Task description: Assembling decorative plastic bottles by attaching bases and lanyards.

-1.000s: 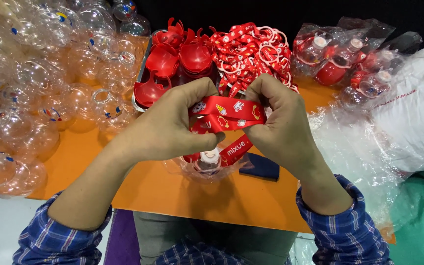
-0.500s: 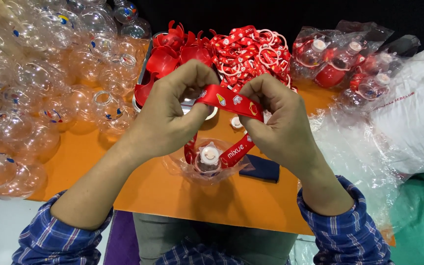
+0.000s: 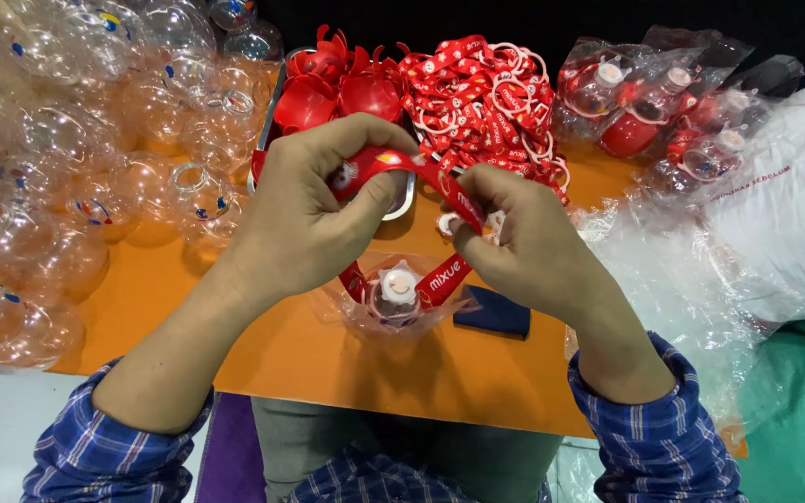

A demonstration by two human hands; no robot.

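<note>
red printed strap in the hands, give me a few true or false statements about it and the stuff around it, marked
1. Both the left hand and the right hand grip the red printed strap. True.
2. The strap loops down to a small clear plastic bottle with a white cap. True.
3. The table top is blue. False: it is orange.
4. The clear round plastic bottles are heaped on the person's right. False: they lie on the left.
</note>
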